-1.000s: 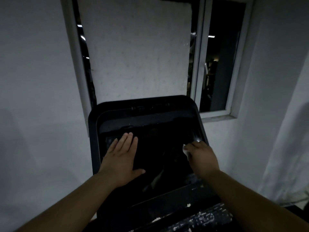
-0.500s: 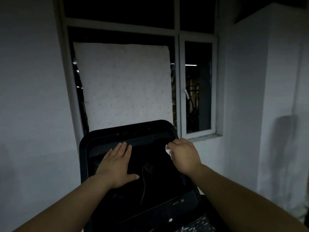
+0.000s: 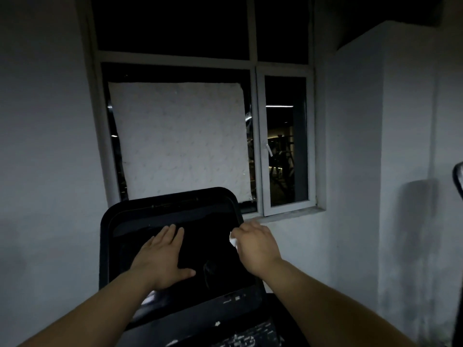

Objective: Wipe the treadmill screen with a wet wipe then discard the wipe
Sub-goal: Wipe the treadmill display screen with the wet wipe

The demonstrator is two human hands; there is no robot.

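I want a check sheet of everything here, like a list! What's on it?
Surface: treadmill screen, dark and tilted back, black frame around it; wiped or not cannot be told in this light.
Job's things: wet wipe, white, only a corner shows by the screen's right edge.
Clutter: small pale flecks on the dark panel below the screen.
Hands: left hand lies flat and open on the screen; right hand is closed on the wipe at the screen's upper right.
Cables: nothing seen.
Surroundings: window behind, one pane covered by a white sheet; pale walls; no bin in view.
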